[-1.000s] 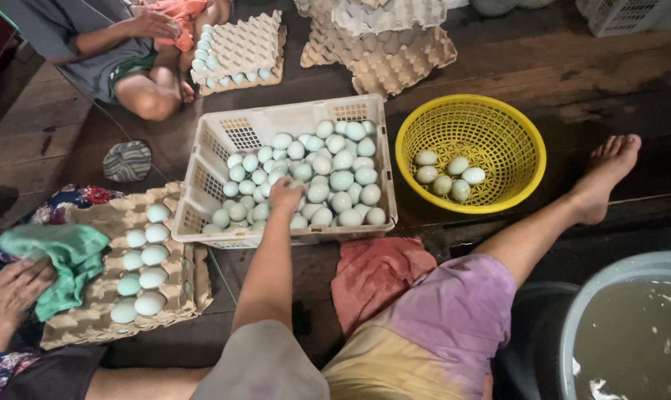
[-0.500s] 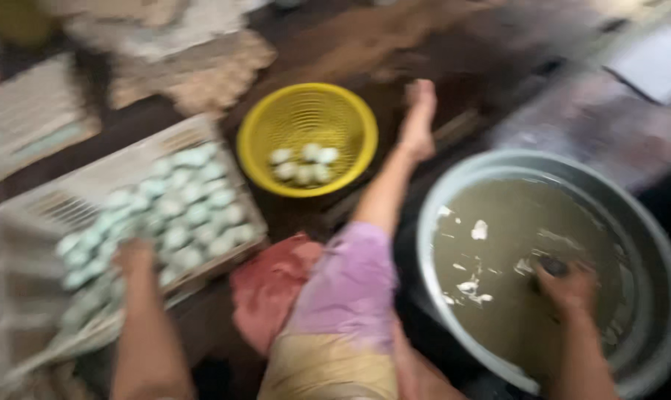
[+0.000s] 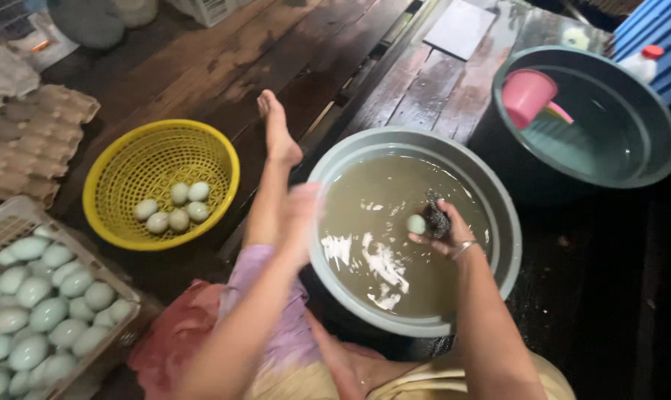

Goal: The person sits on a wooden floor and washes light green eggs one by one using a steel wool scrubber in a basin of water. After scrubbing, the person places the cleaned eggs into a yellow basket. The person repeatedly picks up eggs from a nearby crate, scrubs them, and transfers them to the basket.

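Note:
My right hand (image 3: 445, 228) is over a grey basin (image 3: 498, 215) of murky water. It is shut on a dark scouring pad (image 3: 436, 216), and a pale egg (image 3: 416, 224) sits at its fingertips. My left hand (image 3: 302, 221) is blurred at the basin's left rim, above my outstretched leg (image 3: 270, 200). Its fingers look curled, but I cannot tell whether anything is in them. Four pale eggs (image 3: 174, 208) lie in a yellow plastic basket (image 3: 121, 159) to the left of the leg. At the lower left stands a white crate (image 3: 9, 215) full of pale green eggs (image 3: 43, 311).
A second grey basin (image 3: 646, 104) with clearer water and a pink scoop (image 3: 528, 95) stands at the upper right. Cardboard egg trays (image 3: 32, 141) are stacked at the far left. A red cloth (image 3: 169, 344) lies by my lap. The floor is dark wet wooden planks.
The view has swung right from the crate to the basins. My left hand moved from the crate of eggs to the basin's rim. My right hand stays in the basin with the pad.

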